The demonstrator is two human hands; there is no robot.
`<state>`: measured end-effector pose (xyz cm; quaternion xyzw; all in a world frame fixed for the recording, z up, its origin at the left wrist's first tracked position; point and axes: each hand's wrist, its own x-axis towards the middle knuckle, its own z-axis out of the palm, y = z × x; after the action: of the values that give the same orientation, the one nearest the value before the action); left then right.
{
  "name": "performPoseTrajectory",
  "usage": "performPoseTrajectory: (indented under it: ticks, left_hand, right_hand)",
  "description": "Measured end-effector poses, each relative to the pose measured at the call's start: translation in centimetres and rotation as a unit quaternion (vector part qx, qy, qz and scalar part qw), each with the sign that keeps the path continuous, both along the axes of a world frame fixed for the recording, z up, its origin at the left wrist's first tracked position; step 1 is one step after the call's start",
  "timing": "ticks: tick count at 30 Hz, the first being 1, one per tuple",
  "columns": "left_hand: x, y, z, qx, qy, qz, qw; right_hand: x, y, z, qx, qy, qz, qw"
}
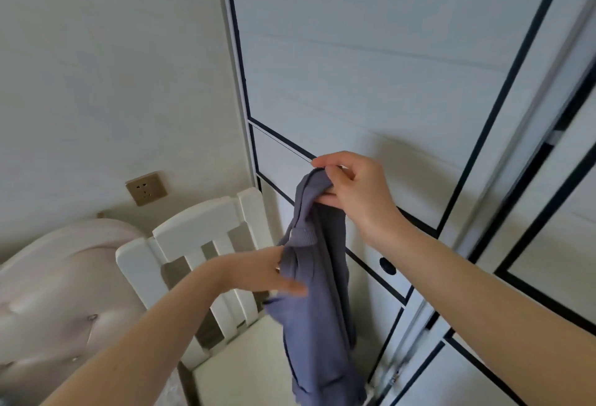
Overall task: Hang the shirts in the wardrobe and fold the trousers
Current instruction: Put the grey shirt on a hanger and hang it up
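Note:
A blue-grey knit garment (317, 302) hangs bunched in front of the white wardrobe (371, 60); whether it is a shirt or trousers I cannot tell. My right hand (351, 192) grips its top end, fingers curled round the fabric. My left hand (267, 271) is lower, at the ribbed edge on the garment's left side; its fingers reach into the folds and are blurred. The garment's lower end dangles over the chair seat. The wardrobe's doors are closed, with dark trim lines and a round pull hole (387, 265).
A white slatted wooden chair (193, 244) stands below left, its back against the wall and wardrobe side. A padded pinkish headboard (58, 292) fills the lower left. A brass wall socket (146, 188) sits on the wall above the chair.

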<state>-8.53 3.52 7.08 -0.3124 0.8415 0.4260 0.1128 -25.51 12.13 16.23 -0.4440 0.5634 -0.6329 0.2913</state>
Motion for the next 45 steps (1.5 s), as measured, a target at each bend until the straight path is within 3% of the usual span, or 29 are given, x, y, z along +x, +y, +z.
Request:
performPoseTrajectory:
  ticks: [5, 8, 11, 16, 20, 24, 30, 34, 36, 45]
  left_hand:
    - [-0.4, -1.2, -1.8, 0.013, 0.144, 0.149, 0.978]
    - [-0.9, -0.3, -0.2, 0.010, 0.173, 0.189, 0.966]
    - [-2.2, 1.3, 1.5, -0.014, 0.196, 0.156, 0.968]
    - [-5.2, 4.2, 4.3, -0.031, 0.243, 0.073, 0.967]
    - [-7.5, 6.0, 5.6, 0.008, 0.262, 0.024, 0.965]
    - [-10.1, 8.5, 6.6, 0.021, 0.247, -0.056, 0.967]
    - [-13.5, 13.9, 7.3, 0.052, 0.221, -0.159, 0.961]
    - [-16.0, 18.8, 7.3, 0.081, 0.213, -0.184, 0.956]
    - [-17.2, 21.2, 6.9, 0.081, 0.201, -0.193, 0.957]
    - [-22.6, 34.5, 3.3, 0.103, 0.144, -0.230, 0.957]
  right_hand:
    - [-2.2, 1.5, 0.3, -0.002, -0.022, -0.061, 0.998]
    - [-3.7, 2.4, -0.4, 0.079, 0.114, -0.096, 0.986]
    - [-3.6, 4.2, -0.8, 0.176, 0.255, -0.082, 0.947]
    - [-2.9, 7.8, -1.7, 0.252, 0.374, -0.049, 0.891]
    - [-4.5, 10.1, -3.4, 0.307, 0.401, 0.010, 0.863]
    - [-6.8, 13.3, -4.4, 0.279, 0.451, 0.016, 0.848]
    - [-8.7, 20.1, -5.7, 0.224, 0.441, 0.016, 0.869]
    - [-9.8, 25.8, -6.7, 0.222, 0.305, -0.016, 0.926]
    - [-10.3, 29.4, -7.3, 0.216, 0.278, -0.019, 0.936]
    - [-13.1, 48.0, -8.9, 0.321, 0.272, -0.157, 0.893]
